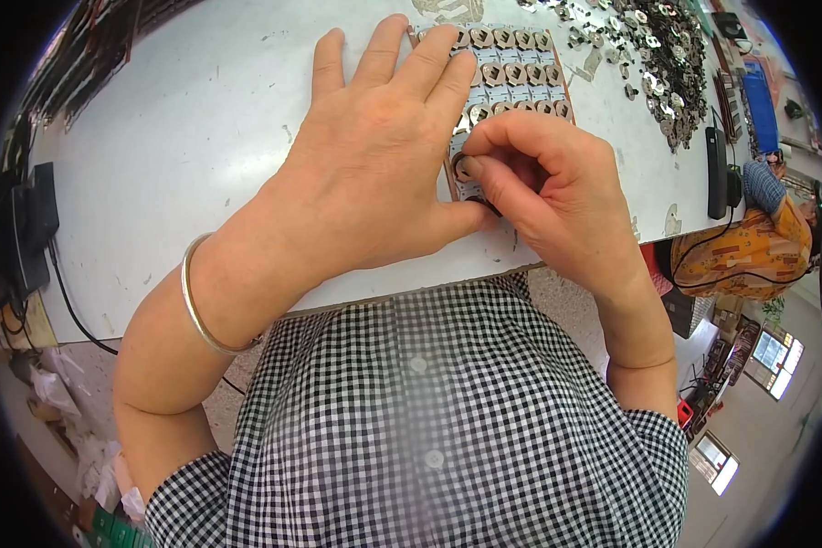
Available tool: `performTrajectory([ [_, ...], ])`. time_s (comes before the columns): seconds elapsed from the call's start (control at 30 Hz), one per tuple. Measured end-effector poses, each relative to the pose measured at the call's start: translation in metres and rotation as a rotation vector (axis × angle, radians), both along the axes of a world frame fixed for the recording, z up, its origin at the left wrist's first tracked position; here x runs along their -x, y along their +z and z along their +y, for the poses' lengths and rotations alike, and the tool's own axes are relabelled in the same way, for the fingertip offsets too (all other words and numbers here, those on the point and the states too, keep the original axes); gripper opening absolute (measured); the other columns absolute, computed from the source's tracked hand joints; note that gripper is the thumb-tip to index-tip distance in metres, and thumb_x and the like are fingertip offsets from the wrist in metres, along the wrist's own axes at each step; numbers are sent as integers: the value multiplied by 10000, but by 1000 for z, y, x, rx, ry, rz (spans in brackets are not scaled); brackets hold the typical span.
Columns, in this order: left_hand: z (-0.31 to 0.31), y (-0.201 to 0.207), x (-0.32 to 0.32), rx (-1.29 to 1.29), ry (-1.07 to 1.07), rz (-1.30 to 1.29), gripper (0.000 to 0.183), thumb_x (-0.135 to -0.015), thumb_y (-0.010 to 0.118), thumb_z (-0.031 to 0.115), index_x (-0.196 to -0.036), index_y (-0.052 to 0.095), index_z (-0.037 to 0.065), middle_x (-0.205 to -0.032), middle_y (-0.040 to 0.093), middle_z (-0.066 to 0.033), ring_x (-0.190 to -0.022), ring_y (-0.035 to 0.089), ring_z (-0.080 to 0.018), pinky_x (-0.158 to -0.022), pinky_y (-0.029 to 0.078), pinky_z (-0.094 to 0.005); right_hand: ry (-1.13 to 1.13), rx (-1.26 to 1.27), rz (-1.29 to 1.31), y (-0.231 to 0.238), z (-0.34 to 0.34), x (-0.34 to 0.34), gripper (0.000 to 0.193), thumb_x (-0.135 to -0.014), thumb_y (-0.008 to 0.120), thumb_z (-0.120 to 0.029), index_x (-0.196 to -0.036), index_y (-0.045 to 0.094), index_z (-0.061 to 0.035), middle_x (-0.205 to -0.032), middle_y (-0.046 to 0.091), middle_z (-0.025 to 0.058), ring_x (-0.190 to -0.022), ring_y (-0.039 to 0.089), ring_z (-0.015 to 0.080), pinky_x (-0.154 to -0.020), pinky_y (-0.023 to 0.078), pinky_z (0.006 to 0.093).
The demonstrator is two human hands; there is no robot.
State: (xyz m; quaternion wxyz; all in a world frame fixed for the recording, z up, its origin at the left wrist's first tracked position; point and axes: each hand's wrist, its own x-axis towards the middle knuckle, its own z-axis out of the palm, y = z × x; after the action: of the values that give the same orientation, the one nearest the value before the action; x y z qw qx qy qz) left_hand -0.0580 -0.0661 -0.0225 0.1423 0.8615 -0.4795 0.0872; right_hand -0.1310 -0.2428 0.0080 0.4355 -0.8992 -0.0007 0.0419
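A panel of small circuit boards (pixel 525 57) lies on the white table, carrying rows of round silver metal clips (pixel 513 75). My left hand (pixel 361 151) is spread open, its fingers stretched out past the panel's left edge and its thumb reaching to the near end. At the panel's near left corner, my right hand (pixel 557 183) pinches thumb and forefinger on a small metal clip (pixel 462 168). The fingertips cover part of that clip, so how it sits on the board is hidden. My hands hide much of the panel's near end.
A heap of loose metal clips (pixel 662 73) spreads over the far right of the white table (pixel 183 137). A black bar-shaped device (pixel 716 169) lies at the right edge, with a cable. Dark racks (pixel 73 64) stand far left. Another person's orange patterned sleeve (pixel 740 251) shows at right.
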Motion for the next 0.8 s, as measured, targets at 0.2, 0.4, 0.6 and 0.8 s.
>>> performTrajectory([
  [0.2,-5,14,4,1,29,128,993,-660,865,458,-1440,500,-35,-1532,458,-236,-1421,401,-479,-1144,267,-666,29,243,-240,-12,-1,6,189,-847,764,5,-1032,745,-29,-901,668,65,-718,631,139,-625,506,259],
  [0.4,-4,10,6,-40,19,61,1082,-601,886,513,-1445,495,-38,-1533,456,-235,-1422,395,-484,-1131,271,-687,28,154,-339,-22,-5,13,172,-776,818,-101,-918,726,-67,-805,638,56,-696,635,249,-576,513,357],
  [0.6,-7,9,6,-140,32,-5,1150,-549,898,551,-1452,493,-35,-1541,450,-230,-1430,384,-482,-1114,285,-706,125,282,-368,-20,-9,14,226,-789,832,-39,-995,743,-12,-857,666,78,-686,642,175,-579,519,290],
  [0.8,-3,-5,1,13,28,139,1139,-556,892,517,-1462,479,-36,-1550,424,-228,-1439,372,-474,-1120,274,-702,175,306,-423,-22,-8,13,193,-803,808,-23,-984,740,-13,-817,647,77,-625,622,199,-528,503,310],
])
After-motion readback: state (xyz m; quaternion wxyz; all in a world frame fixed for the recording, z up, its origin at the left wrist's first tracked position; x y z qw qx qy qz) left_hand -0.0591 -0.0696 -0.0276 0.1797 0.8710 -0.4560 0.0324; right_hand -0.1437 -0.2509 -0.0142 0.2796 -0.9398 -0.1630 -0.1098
